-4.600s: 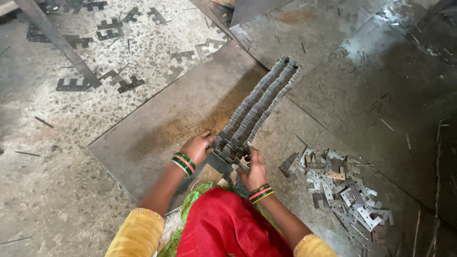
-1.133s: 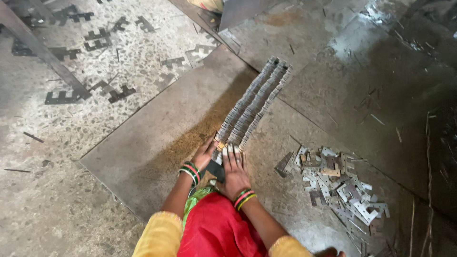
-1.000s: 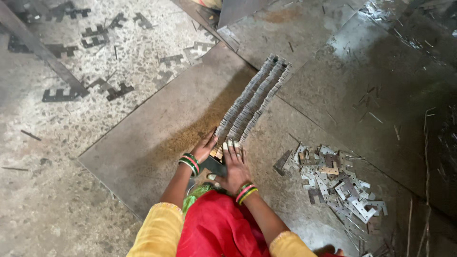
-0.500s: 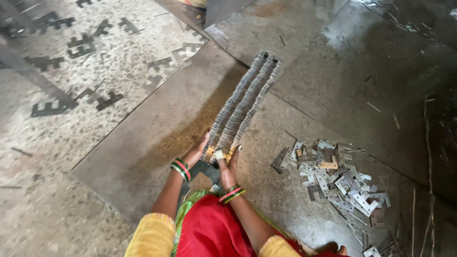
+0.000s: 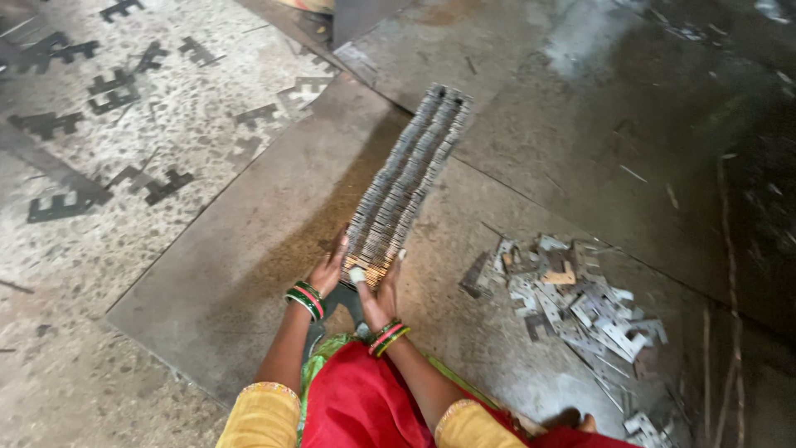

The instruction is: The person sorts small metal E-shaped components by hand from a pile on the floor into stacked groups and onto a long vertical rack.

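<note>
A long row of thin metal plates (image 5: 408,177) stands on edge, stretching away from me across a grey metal floor sheet (image 5: 240,274). My left hand (image 5: 330,264) presses against the near end of the row on its left side. My right hand (image 5: 380,290) rests against the same end from the right, with a pale wrap on one fingertip. Both wrists wear red and green bangles. Neither hand lifts anything; the palms and fingers lie flat against the stack's end.
A loose pile of small metal stampings (image 5: 572,299) lies to the right of my hands. Dark E-shaped pieces (image 5: 149,182) are scattered on the speckled floor at the left. A second dark floor sheet (image 5: 622,124) lies beyond the row.
My hands have stayed at the near end of the row, pushing it together. The view has tilted a little, so the row sits nearer the frame's middle.
</note>
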